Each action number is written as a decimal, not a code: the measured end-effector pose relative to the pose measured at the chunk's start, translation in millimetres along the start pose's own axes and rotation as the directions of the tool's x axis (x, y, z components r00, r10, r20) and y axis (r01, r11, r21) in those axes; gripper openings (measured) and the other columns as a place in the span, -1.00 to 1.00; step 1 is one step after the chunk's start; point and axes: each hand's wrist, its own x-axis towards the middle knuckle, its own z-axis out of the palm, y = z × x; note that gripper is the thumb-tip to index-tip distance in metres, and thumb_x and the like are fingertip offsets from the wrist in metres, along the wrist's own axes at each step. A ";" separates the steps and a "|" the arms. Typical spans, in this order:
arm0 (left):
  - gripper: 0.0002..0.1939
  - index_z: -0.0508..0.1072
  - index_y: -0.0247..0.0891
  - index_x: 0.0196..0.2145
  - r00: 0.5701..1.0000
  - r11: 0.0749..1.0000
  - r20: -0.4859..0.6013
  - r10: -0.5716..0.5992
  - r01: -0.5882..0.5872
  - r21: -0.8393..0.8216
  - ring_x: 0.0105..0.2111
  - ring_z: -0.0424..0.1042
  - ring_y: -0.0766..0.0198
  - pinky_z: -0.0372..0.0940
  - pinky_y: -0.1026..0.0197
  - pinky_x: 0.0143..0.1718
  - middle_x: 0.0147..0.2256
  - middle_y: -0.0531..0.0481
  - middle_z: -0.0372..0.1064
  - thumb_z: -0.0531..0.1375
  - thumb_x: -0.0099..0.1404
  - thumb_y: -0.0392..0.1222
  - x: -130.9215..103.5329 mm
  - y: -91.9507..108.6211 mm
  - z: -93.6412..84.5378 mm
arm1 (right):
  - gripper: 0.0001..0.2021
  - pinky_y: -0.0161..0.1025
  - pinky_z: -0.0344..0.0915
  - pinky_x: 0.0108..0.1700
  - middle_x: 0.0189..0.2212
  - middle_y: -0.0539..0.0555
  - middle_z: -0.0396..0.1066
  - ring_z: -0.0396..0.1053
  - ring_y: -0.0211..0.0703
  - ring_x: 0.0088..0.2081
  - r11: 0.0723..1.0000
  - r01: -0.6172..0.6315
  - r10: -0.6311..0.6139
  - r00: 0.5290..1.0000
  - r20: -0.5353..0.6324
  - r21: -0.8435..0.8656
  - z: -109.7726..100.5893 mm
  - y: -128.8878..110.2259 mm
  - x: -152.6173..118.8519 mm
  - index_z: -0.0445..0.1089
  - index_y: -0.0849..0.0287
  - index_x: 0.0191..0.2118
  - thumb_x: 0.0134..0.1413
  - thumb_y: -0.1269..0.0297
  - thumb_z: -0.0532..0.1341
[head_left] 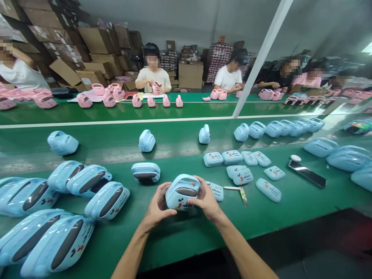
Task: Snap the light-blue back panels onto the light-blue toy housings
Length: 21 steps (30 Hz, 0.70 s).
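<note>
Held case [177, 195]: in the head view, glossy light blue with rounded corners, a loop handle on top, a dark oval panel and a cartoon print with lettering on its front.
Its place: between both hands, over the green bench [180, 236].
Left hand [158, 203]: fingers curled against the left end, thumb by the lower edge.
Right hand [207, 199]: gripping the right end, thumb on the front print.
Printed panels [269, 190]: at least eight, loose.
Standing case [145, 167]: one, beyond the left hand.
Phone [307, 173]: one.
Small pink cases [151, 101]: four, in a row.
</note>
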 end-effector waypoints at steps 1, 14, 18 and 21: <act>0.01 0.33 -0.10 0.18 0.999 0.997 0.031 -0.018 0.015 0.082 0.16 0.37 -0.18 0.32 -0.05 0.15 0.16 -0.19 0.38 0.57 -0.26 -0.16 1.7 1.8 -4.6 | -0.08 0.03 0.35 0.17 0.09 0.12 0.45 0.42 0.10 0.11 0.994 0.036 -0.037 0.999 -0.008 -0.099 -4.1 -2.1 2.5 0.24 -0.01 0.22 -0.36 0.22 0.58; -0.24 0.48 -0.22 0.05 0.999 0.919 0.047 -0.006 -0.013 0.393 0.00 0.49 -0.06 0.37 0.00 0.09 -0.04 -0.10 0.53 0.51 -0.13 -0.04 3.1 -0.5 -6.9 | -0.39 -0.01 0.33 0.16 0.03 0.11 0.50 0.45 0.07 0.06 0.746 0.258 -0.151 0.963 0.222 -0.614 -23.3 -9.9 2.5 0.35 0.08 0.15 -0.07 0.20 0.43; -0.18 0.46 -0.19 0.12 0.998 0.905 0.062 0.010 -0.036 0.424 0.05 0.47 -0.09 0.33 -0.05 0.15 0.04 -0.13 0.51 0.52 -0.13 -0.05 0.9 -3.8 -10.5 | -0.32 0.07 0.13 0.31 0.29 0.18 0.25 0.20 0.13 0.30 0.691 0.303 -0.120 0.943 0.310 -0.657 -22.9 -27.2 2.5 0.28 0.06 0.23 -0.04 0.16 0.42; -0.07 0.39 -0.18 0.20 0.999 0.909 0.031 0.005 -0.018 0.416 0.16 0.39 -0.15 0.23 -0.12 0.24 0.16 -0.19 0.43 0.53 -0.14 -0.06 -3.7 -2.7 -12.2 | -0.58 0.00 0.22 0.22 0.19 0.15 0.38 0.33 0.08 0.20 0.681 0.292 -0.041 0.931 0.363 -0.671 -18.9 -45.2 15.9 0.37 0.07 0.13 0.16 0.19 0.26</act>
